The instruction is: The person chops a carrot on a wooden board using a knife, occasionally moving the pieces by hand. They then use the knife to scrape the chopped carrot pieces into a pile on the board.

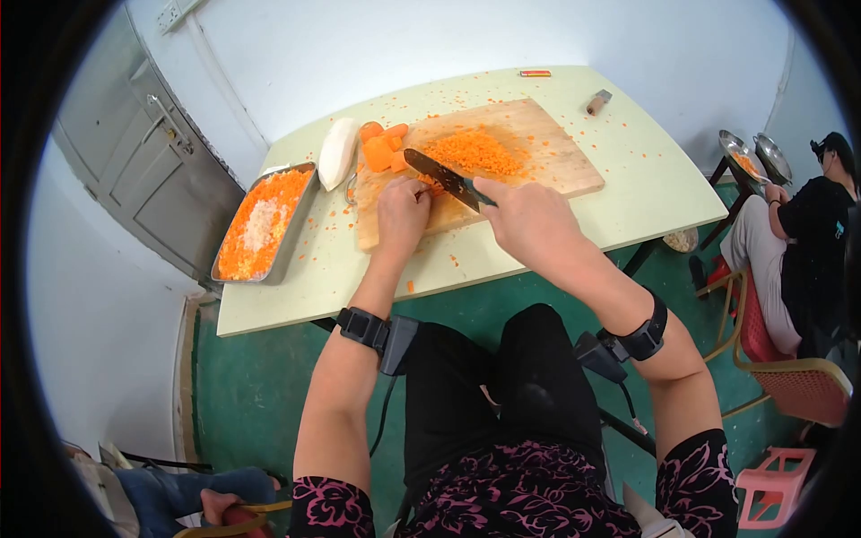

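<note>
Carrot (429, 186) getting sliced on the cutting board (556, 161)
My right hand (529, 220) is gripping the knife (444, 177) while my left hand (402, 215) is pinning the piece, fingers curled

knife (446, 177) handle hidden in right hand (529, 218), carrot under left fingers (405, 190) — unclear

both forearms reach forward; left hand (401, 215) pressed flat, right hand (529, 218) with fingers curled closed.
</note>
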`<control>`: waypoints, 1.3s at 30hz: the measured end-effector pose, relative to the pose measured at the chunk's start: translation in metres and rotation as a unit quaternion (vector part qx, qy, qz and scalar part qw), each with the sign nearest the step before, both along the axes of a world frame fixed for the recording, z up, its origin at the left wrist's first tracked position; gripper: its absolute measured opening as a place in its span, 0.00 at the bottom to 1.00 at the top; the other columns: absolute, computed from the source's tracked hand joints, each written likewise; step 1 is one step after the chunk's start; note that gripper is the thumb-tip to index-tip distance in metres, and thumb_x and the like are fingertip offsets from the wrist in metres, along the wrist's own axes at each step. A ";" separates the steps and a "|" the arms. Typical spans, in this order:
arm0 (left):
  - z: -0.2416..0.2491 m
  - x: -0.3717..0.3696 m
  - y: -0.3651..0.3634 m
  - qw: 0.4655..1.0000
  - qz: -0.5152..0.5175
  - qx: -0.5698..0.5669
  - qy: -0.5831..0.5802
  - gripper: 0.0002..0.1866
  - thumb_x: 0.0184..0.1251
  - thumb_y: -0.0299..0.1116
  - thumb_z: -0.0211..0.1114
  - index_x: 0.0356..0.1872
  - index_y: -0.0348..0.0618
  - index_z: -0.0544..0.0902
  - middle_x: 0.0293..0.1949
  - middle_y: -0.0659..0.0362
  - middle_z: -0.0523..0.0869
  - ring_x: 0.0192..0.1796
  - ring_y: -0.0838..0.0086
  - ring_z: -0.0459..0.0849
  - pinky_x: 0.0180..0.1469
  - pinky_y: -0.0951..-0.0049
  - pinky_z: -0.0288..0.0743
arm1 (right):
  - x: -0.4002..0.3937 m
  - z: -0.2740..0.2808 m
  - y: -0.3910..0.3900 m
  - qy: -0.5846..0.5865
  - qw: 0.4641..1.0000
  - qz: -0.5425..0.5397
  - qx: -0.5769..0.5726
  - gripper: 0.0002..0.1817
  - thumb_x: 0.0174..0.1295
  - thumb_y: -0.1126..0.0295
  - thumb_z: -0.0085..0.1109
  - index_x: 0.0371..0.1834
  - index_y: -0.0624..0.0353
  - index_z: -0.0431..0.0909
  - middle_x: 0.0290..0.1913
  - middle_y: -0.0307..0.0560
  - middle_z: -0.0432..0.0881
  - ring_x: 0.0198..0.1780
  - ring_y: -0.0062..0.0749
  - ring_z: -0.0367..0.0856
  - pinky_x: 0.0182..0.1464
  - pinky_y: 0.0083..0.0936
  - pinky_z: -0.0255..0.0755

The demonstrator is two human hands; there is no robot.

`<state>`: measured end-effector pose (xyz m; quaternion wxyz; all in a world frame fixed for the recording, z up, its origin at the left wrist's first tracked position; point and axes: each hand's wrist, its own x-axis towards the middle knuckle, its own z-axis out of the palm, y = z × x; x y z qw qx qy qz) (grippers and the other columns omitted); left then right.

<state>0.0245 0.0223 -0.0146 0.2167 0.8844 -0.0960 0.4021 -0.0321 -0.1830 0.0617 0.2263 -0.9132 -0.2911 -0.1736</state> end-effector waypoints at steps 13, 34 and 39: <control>0.002 -0.003 -0.005 0.998 0.020 -0.040 0.037 0.03 0.49 0.23 0.63 0.24 0.34 0.83 0.27 0.49 0.83 0.34 0.56 0.80 0.40 0.62 0.74 | -0.003 0.007 0.001 -0.029 0.998 0.007 0.050 0.18 0.58 0.70 0.55 0.51 0.62 0.75 0.23 0.55 0.80 0.30 0.47 0.81 0.33 0.39 0.74; 0.000 0.001 -0.001 0.999 0.013 -0.010 0.029 0.03 0.48 0.22 0.62 0.24 0.34 0.83 0.27 0.49 0.82 0.35 0.57 0.79 0.40 0.62 0.73 | 0.003 -0.002 0.000 -0.004 1.000 -0.005 0.018 0.16 0.57 0.70 0.56 0.50 0.60 0.77 0.23 0.57 0.79 0.29 0.50 0.80 0.33 0.40 0.73; 0.002 -0.002 -0.004 1.000 0.001 -0.021 0.012 0.04 0.47 0.22 0.62 0.25 0.35 0.84 0.27 0.50 0.82 0.35 0.57 0.79 0.40 0.62 0.74 | -0.006 0.005 0.001 0.023 0.999 -0.018 0.038 0.16 0.57 0.71 0.56 0.50 0.60 0.78 0.23 0.58 0.79 0.29 0.51 0.79 0.33 0.40 0.73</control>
